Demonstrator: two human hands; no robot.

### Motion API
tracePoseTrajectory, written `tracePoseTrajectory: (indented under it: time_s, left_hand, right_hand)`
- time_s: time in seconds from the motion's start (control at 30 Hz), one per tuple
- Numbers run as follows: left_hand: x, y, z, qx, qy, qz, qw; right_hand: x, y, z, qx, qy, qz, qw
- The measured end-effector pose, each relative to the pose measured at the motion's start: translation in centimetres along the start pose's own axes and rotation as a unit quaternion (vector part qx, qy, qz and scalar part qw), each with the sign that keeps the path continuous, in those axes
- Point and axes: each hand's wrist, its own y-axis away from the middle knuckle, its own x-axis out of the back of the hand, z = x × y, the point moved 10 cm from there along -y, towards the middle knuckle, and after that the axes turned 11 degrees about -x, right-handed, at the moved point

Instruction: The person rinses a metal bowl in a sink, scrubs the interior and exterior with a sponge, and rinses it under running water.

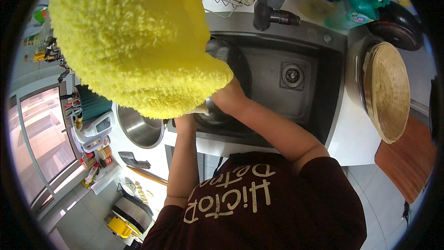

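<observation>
A fluffy yellow cloth (138, 48) fills the upper left and hides much of what my hands touch. My right hand (229, 97) is over the dark sink (277, 45), its fingers mostly behind the cloth's lower edge. Of my left hand (185, 122) only the wrist end shows below the cloth; the fingers are hidden. A small pale piece (202, 108) pokes out between the hands, too covered to name. Under them lies a round black vessel (239, 66), possibly a pan, partly hidden. Whether either hand grips anything cannot be made out.
A black faucet (263, 17) rises behind the sink, with the drain (292, 74) at right. A steel bowl (140, 125) sits left, near a cleaver (133, 159). Rightward are a woven basket (388, 90), a green pump bottle (360, 8) and a black lid (397, 27).
</observation>
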Motion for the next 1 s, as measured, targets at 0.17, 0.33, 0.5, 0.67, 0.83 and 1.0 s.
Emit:
tracePoseTrajectory:
  time_s: [0.17,0.33,0.5,0.67,0.83,1.0]
  left_hand:
    - [0.0,-0.4,0.4,-0.051,-0.106,-0.048,0.992]
    - [-2.1,-2.2,6.7,-0.15,-0.271,-0.095,0.946]
    - [-2.1,-2.1,9.3,-0.173,-0.207,-0.107,0.957]
    - [-5.7,0.0,11.5,-0.22,-0.359,-0.187,0.887]
    - [-4.7,0.4,7.3,-0.132,-0.339,-0.225,0.904]
    - [-0.9,0.8,2.1,-0.038,-0.234,-0.21,0.949]
  right_hand:
    - [-1.8,-0.6,-3.9,0.01,0.085,-0.109,0.99]
    - [0.1,-0.4,-5.8,0.079,0.159,-0.047,0.983]
    - [2.6,0.7,-6.0,0.089,0.115,0.016,0.989]
    - [4.4,0.7,-6.9,0.119,0.111,0.063,0.985]
    - [3.3,0.1,-6.0,0.12,0.216,0.047,0.968]
    - [4.9,-3.8,1.0,0.019,0.242,0.05,0.969]
